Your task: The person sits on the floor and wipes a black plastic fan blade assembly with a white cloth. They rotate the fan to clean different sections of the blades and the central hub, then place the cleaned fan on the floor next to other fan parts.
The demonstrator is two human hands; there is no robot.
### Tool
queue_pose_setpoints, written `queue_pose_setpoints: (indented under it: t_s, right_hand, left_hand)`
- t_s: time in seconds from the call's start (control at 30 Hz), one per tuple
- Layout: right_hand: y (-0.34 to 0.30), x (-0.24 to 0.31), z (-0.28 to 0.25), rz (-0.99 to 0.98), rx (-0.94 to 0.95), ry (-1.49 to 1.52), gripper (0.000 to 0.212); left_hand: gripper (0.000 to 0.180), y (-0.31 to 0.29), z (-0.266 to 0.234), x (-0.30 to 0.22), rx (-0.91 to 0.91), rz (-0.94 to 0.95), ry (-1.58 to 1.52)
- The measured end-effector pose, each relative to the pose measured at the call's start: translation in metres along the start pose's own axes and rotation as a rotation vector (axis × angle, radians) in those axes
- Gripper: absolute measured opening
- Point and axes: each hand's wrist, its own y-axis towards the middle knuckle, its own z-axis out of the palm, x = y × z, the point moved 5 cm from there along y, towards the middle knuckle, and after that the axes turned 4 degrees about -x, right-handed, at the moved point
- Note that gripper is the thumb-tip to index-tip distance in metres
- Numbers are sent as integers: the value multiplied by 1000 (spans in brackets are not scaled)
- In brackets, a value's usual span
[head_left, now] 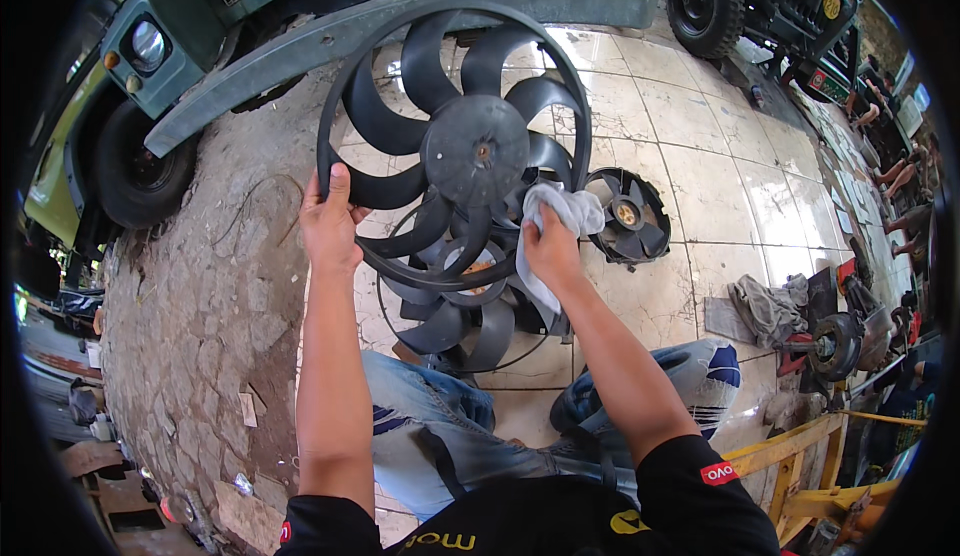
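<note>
Black T-shirt [520,521] is closest to the lens, cut off by the bottom edge, with ripped jeans [430,426] just past it. Left hand [333,224] is pinching the rim of a black ringed cooling fan [478,151], thumb in front, the other fingers wrapped round behind so you can't really see their tips. So the fan's held up right at that hand, mostly off to its right and above it.

Right hand [550,244] is closed on a bunched pale grey cloth [572,208] at the fan's lower right side. Cloth covers some of the fingers, so I can't tell if any bare skin touches the ring.

Below and between the hands is a second, bigger-bladed fan [490,336], upper part blocked by the held one. Just right of the right hand sits a smaller framed fan [632,214], left edge hidden by the cloth, on pale floor tiles [715,191]. Farther right, a crumpled grey rag [768,308]. Way above both hands, a vehicle's green-grey bumper [270,74], partly behind the ring.
</note>
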Motion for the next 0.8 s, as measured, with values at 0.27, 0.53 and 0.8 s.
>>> queue_pose_setpoints:
  t_s: [0.27,0.53,0.8]
  right_hand:
    - [34,-9,-36,-44,15,85,36]
    - [51,-28,-78,412,237,731,32]
    - [40,-35,-109,778,516,797,46]
  left_hand:
    - [35,7,9,19,1,-72,-1]
    - [43,-13,49,5,203,187,178]
    - [40,-83,94,1,808,898,907]
